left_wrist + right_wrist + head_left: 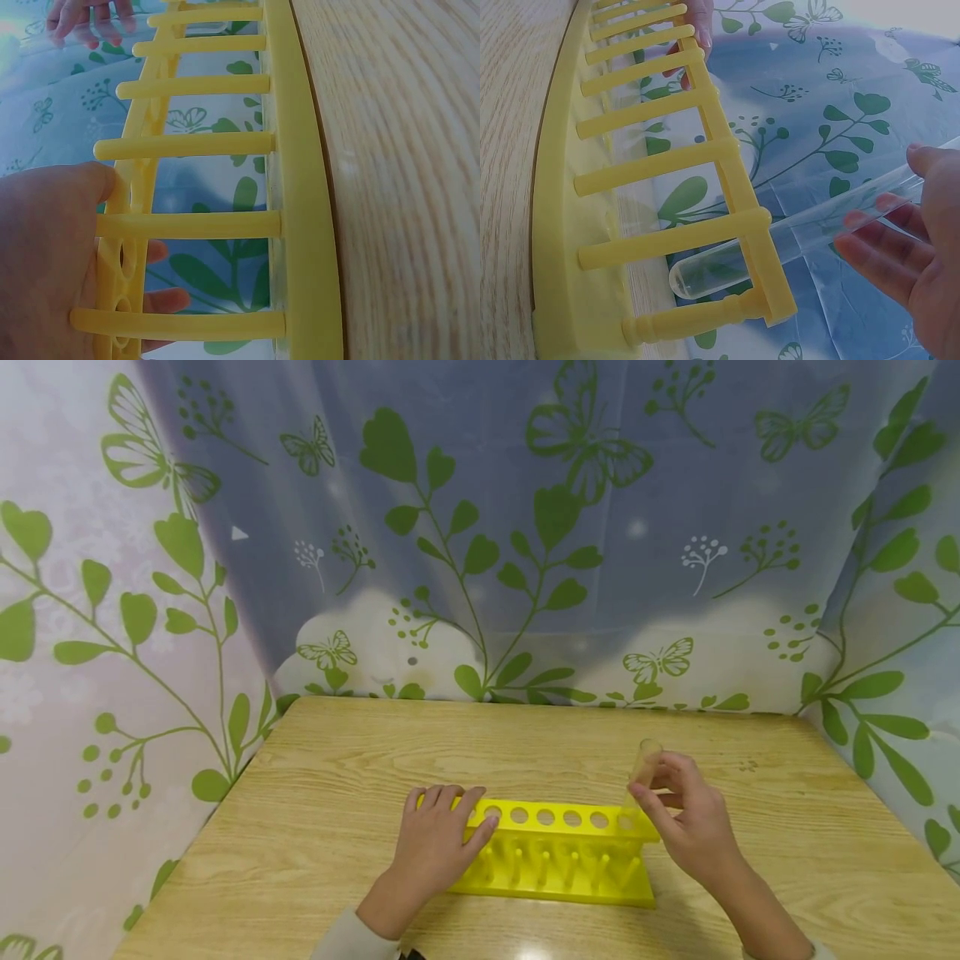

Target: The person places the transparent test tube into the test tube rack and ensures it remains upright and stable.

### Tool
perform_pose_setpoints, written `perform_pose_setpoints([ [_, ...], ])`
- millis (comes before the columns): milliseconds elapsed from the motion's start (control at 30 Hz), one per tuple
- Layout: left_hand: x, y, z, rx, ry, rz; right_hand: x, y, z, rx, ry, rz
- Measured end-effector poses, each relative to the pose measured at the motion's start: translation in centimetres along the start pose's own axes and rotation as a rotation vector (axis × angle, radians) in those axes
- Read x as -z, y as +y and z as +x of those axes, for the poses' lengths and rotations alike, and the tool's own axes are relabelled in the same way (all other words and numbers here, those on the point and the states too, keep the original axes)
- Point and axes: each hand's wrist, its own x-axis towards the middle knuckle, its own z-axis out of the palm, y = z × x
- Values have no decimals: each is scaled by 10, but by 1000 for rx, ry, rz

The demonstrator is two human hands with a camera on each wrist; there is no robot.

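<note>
A clear test tube (643, 770) stands tilted in the hole at the right end of a yellow rack (558, 853); its rounded bottom has passed through the top plate and hangs above the base (the right wrist view (795, 232) shows this plainly, the closed end clear of the rack's floor). The right hand (686, 822) pinches the tube's upper part between thumb and fingertips (877, 251), so the grip is closed around the glass. The other holes along the top plate show as open rings; the pegs (187, 146) of the lower tier run in a row beneath them. The left hand (438, 839) rests on the rack's left end with fingers straight and spread over the top plate, pressing rather than clasping; the left wrist view shows its fingertips (166, 301) poking past the plate. The rack sits on a pale wooden table (315, 827); a curtain (480, 527) printed with green leaves and butterflies hangs behind and at both sides.
</note>
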Motion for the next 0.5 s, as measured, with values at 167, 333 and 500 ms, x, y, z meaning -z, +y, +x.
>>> perform_pose_setpoints([
  [167,0,0,0,3,-3,-2,1,-3,1,-7,-2,-11],
  [333,-1,0,-1,3,2,-2,1,-6,2,-24,-2,-14],
  [500,-1,0,-1,4,2,-2,2,-6,2,-19,0,-13],
])
